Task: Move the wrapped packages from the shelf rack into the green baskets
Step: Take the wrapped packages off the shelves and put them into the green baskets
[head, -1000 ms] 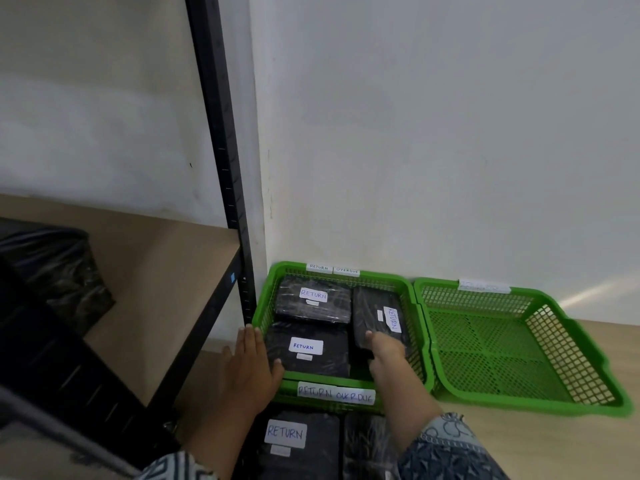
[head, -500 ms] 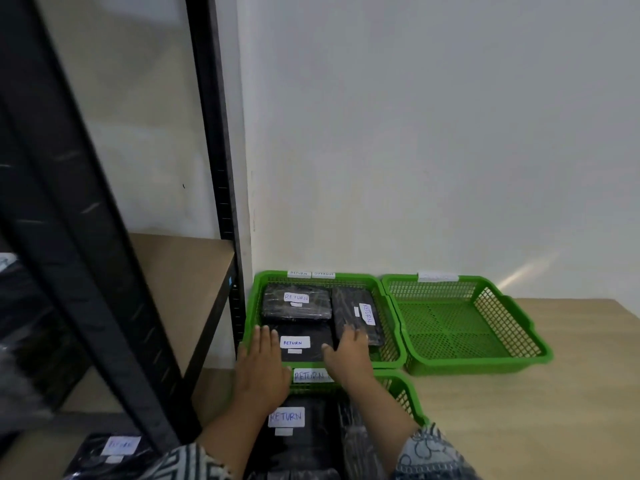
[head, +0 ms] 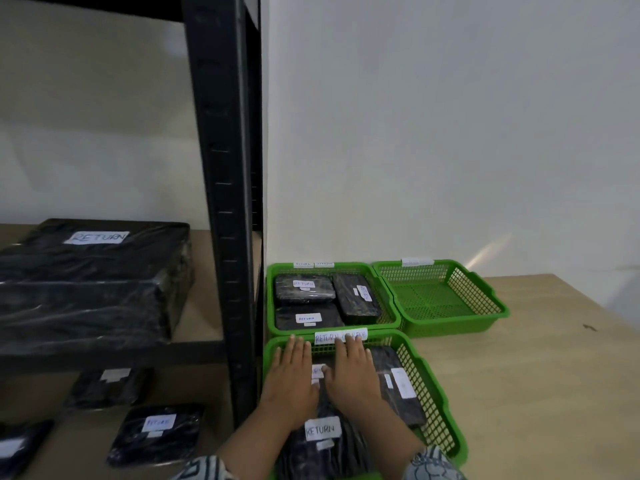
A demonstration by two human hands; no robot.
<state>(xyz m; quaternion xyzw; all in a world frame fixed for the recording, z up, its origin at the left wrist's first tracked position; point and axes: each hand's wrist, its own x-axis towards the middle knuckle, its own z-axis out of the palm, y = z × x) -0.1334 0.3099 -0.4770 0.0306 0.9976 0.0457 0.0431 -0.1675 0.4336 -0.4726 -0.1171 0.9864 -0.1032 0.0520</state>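
My left hand (head: 290, 379) and my right hand (head: 353, 374) lie flat, fingers straight, over the black wrapped packages (head: 401, 382) in the near green basket (head: 438, 403), holding nothing. One of these packages (head: 322, 441) shows a "RETURN" label by my wrists. Beyond it, the far left green basket (head: 389, 303) holds three labelled black packages (head: 304, 289). The far right green basket (head: 450, 303) has nothing in it. On the shelf rack a large black package (head: 90, 282) marked "RETURN" lies on the upper board, with smaller packages (head: 156, 434) on the board below.
The rack's black upright post (head: 225, 202) stands directly left of the baskets. A white wall rises behind everything. The baskets sit on a wooden floor (head: 540, 393) stretching to the right.
Both hands pulled back from the far left basket's front rim to the near basket. The view drew back and swung left, bringing the shelf packages into sight.
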